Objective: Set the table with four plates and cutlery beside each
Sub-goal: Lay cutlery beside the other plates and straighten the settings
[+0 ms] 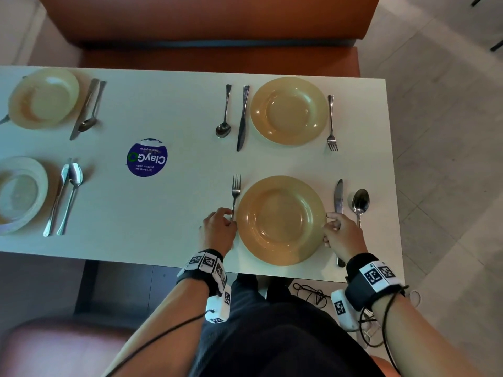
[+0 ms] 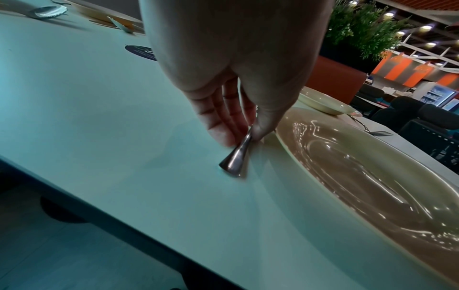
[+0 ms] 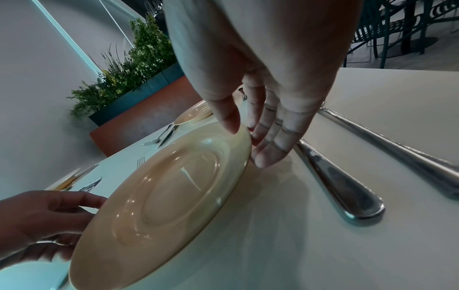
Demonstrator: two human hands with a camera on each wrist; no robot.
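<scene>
Your left hand (image 1: 218, 229) covers the lower handle of the fork (image 1: 235, 192), so from your head view only its tines and upper stem show; the left wrist view shows the handle end lying on the table (image 1: 168, 213), with your thumb and fingertips (image 2: 224, 135) pinching the stem just beside the near plate (image 1: 280, 220). Your right hand (image 1: 343, 238) hides the middle of the knife (image 1: 339, 197). That hand is loosely open: the thumb rests on the plate's right rim and the straight fingers (image 3: 267, 155) touch its edge, gripping nothing. The spoon (image 1: 360, 204) lies just right of the knife. At the left edge of the head view, two more plates are partly cut off and washed out. The far plate (image 1: 289, 110) sits with its cutlery beside it.
</scene>
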